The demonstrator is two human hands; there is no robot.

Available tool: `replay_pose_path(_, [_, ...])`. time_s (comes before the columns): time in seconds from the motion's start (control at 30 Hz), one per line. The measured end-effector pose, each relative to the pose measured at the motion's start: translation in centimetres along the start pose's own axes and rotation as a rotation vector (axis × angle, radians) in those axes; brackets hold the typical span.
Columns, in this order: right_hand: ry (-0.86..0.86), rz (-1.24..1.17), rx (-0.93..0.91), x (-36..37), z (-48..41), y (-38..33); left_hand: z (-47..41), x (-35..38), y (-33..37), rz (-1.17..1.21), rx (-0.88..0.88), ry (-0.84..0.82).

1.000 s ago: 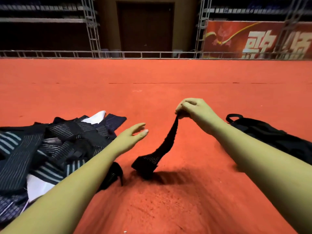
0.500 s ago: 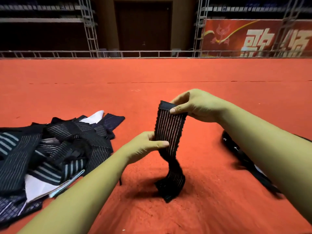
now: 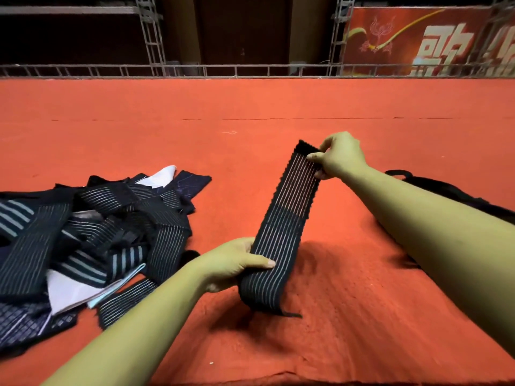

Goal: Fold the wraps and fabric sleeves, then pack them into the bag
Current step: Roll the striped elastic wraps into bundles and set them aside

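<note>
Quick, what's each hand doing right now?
Left hand: grips the lower part of the striped wrap.
Right hand: pinches the same wrap's top end.

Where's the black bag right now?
In the head view, the black bag lies on the red carpet at the far right, partly hidden behind the right forearm, opposite the pile of wraps on the left.
</note>
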State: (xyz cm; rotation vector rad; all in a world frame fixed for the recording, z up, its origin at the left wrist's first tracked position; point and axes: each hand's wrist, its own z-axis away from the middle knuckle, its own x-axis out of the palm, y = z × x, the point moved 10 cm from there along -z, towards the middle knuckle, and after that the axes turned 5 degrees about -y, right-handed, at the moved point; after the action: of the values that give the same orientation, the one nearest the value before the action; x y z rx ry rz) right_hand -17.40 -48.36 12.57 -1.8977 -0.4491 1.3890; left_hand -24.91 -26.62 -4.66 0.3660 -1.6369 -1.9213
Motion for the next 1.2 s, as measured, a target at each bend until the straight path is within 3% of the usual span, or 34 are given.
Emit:
replay_pose_path(0.17, [0.091, 0.002, -0.068, 2.0, -2.5, -0.6, -1.1, -3.6, -5.1, -0.186, -0.056, 0.109])
replay_pose_path(0.3, [0.063, 0.042, -0.106, 5.8, -4.4, -1.2, -0.8, -7.8, -4.9, -0.768, 0.034, 0.407])
replay_pose_path(0.37, [0.046, 0.082, -0.117, 7.9, -5.5, -1.4, -0.2, -8.8, -5.1, -0.892, 0.060, 0.492])
replay_pose_path(0.7, [-0.093, 0.215, -0.133, 20.2, -12.1, 0.5, -0.1, -9.7, -6.3, -0.864, 0.226, 0.521])
replay_pose_path(1.03, [-0.204, 0.220, -0.035, 28.8, -14.0, 5.6, -0.2, -9.6, -6.5, -0.925, 0.162, 0.549])
replay_pose_path(1.2, [-0.177, 0.186, -0.009, 29.2, -14.0, 6.9, 0.5, -10.7, -6.5, -0.914, 0.154, 0.688])
